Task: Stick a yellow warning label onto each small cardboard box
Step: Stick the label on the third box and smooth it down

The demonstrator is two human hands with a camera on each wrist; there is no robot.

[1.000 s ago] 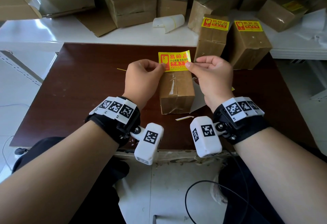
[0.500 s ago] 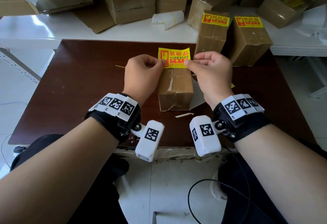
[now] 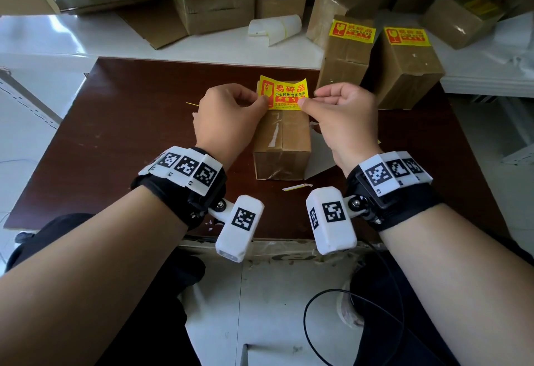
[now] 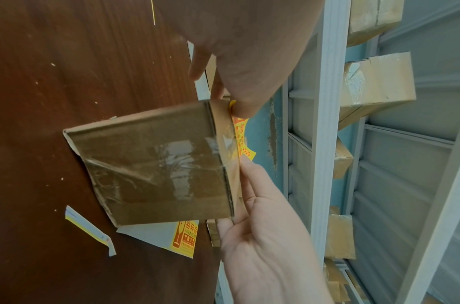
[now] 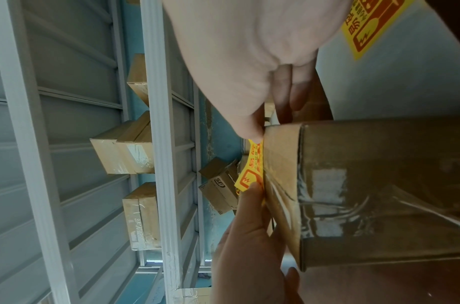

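Observation:
A small taped cardboard box (image 3: 283, 146) lies lengthwise on the brown table (image 3: 130, 134). A yellow warning label (image 3: 284, 93) with red print is stretched over the far end of its top, and the label's far edge curls upward. My left hand (image 3: 261, 99) pinches the label's left edge and my right hand (image 3: 307, 100) pinches its right edge. In the left wrist view, the label (image 4: 240, 131) lies close against the top of the box (image 4: 158, 170). The right wrist view shows the label (image 5: 251, 172) held the same way against the box (image 5: 379, 195).
Two labelled boxes (image 3: 346, 53) (image 3: 407, 67) stand at the table's back right. Several more boxes and a curled white backing roll (image 3: 274, 28) sit on the white surface behind. A label sheet (image 4: 182, 238) lies beside the box, and a backing scrap (image 3: 297, 187) lies in front.
Both hands have brought the label down from above the box's far edge, so that it now overlaps the far end of the box top. The box has stayed in place.

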